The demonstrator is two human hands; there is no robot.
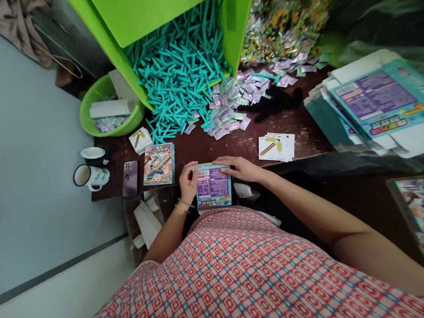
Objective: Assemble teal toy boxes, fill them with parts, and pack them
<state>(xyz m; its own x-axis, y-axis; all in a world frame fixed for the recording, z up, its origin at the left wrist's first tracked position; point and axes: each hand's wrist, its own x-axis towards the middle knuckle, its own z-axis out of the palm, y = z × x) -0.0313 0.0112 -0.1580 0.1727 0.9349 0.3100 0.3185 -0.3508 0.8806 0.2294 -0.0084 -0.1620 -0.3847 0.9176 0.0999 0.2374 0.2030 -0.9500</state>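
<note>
A purple and teal box (214, 186) is held at the table's front edge, its printed back facing up. My left hand (189, 183) wraps round its left side, with bracelets on the wrist. My right hand (240, 169) lies over the upper right corner, fingers along the far edge and thumb on the printed face. Left of the hands a closed box (158, 164) with a colourful picture lies on the dark red table (211, 148). Cards with a pickaxe picture lie in a stack (277, 147) on the right and another stack (140, 140) on the left.
A green bin (238, 24) spills teal sticks (179, 78) onto the table beside small sachets (229, 103) and black gloves (275, 102). Flattened boxes (379, 99) are piled at right. A green basket (135, 121), phone (130, 178) and enamel mug (101, 176) stand left.
</note>
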